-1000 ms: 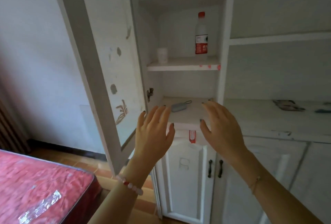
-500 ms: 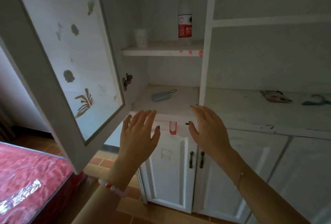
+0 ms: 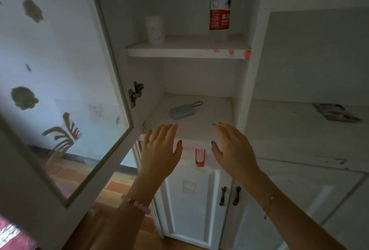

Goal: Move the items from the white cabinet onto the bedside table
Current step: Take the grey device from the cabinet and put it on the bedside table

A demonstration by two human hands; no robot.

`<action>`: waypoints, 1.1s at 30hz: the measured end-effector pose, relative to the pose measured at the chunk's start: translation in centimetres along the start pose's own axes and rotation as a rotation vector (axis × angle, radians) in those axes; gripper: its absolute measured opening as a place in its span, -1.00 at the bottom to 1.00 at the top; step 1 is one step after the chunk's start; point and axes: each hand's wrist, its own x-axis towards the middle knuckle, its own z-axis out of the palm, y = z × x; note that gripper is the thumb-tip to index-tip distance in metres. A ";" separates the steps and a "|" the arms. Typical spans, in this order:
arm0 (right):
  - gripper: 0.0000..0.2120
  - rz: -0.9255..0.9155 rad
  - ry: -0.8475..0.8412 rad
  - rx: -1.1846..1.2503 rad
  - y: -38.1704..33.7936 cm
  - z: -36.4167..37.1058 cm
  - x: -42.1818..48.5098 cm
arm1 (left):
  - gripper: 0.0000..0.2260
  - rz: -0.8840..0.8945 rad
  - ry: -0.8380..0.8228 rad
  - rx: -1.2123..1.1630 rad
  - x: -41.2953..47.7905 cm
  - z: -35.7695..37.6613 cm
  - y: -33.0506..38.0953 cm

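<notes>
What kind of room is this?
Probably a bedroom at home. A white cabinet holds a bottle and a cup, and what looks like a red bed cover shows at the lower left.

Lower shelf (image 3: 209,128) holds a grey pouch (image 3: 181,111) (looped cord).
</notes>
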 end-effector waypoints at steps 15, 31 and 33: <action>-0.57 0.046 -0.035 -0.030 2.3 9.7 10.3 | -0.42 -0.150 -0.335 -0.162 13.1 14.0 -8.7; -0.54 0.144 -0.117 0.006 5.4 12.7 12.0 | -0.19 -0.191 -0.577 -0.456 17.7 18.9 -10.1; -0.54 0.166 -0.121 0.031 5.6 12.7 12.0 | -0.22 -0.191 -0.533 -0.449 17.6 19.5 -10.6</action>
